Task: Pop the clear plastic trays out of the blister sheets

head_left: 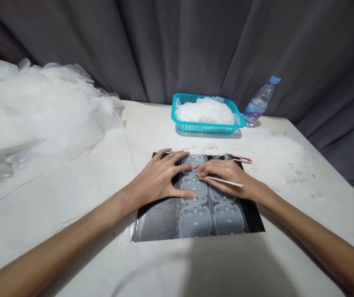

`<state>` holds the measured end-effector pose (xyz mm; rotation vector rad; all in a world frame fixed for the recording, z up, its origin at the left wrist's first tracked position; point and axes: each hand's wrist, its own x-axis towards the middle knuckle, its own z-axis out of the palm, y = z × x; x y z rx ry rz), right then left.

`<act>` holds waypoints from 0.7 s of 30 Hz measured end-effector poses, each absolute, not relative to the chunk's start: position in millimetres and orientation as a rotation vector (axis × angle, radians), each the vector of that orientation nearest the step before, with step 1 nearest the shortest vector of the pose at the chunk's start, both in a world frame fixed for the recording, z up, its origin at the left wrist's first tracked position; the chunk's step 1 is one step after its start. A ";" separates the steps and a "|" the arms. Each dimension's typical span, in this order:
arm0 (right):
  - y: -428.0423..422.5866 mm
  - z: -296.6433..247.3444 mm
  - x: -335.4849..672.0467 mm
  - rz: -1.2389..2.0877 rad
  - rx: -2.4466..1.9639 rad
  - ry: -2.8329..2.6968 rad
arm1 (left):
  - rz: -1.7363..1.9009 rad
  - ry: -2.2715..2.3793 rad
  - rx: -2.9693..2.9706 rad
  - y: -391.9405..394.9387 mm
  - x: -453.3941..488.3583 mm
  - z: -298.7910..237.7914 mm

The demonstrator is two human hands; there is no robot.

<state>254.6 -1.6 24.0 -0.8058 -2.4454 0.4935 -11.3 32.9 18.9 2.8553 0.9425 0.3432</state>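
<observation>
A clear plastic sheet with rows of grey, rounded-square shapes lies over a dark board on the table. My left hand rests on its upper left part, fingers spread and pressing down. Close beside it, my right hand pinches a thin white stick-like tool, whose narrow rear end points right. The tool's working tip is hidden by my fingers. Beyond my right hand, a pink-handled tool lies across the board's far edge.
A turquoise basket at the back holds a white translucent heap. Next to it stands a water bottle. A large pile of white, filmy pieces covers the table's left; a smaller heap lies right. A grey curtain hangs behind.
</observation>
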 end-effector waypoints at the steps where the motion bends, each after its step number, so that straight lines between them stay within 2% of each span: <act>1: -2.0 25.4 257.8 0.503 -0.826 -2.455 | 0.337 0.947 2.854 32.8 -11.1 19.4; 11: 2.6 29.7 269.9 0.798 -0.939 -2.311 | 0.329 0.953 2.833 31.9 -12.6 20.6; 21: 0.7 26.8 266.0 0.708 -0.860 -2.384 | 0.383 0.944 2.756 30.5 -12.3 19.2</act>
